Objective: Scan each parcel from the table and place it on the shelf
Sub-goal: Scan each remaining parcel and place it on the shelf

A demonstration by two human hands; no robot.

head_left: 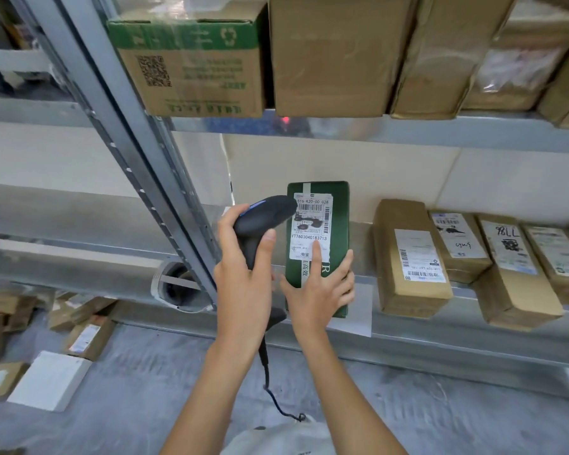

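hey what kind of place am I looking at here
Probably a parcel depot or courier storeroom: metal shelving lined with labelled cardboard parcels, and the left hand aiming a barcode scanner at a green parcel.

A grey metal shelf (440, 326) carries a green parcel (335, 224) under the fingers. Brown parcels (408, 257) lie right of them. More boxes (329, 54) sit on the shelf above.
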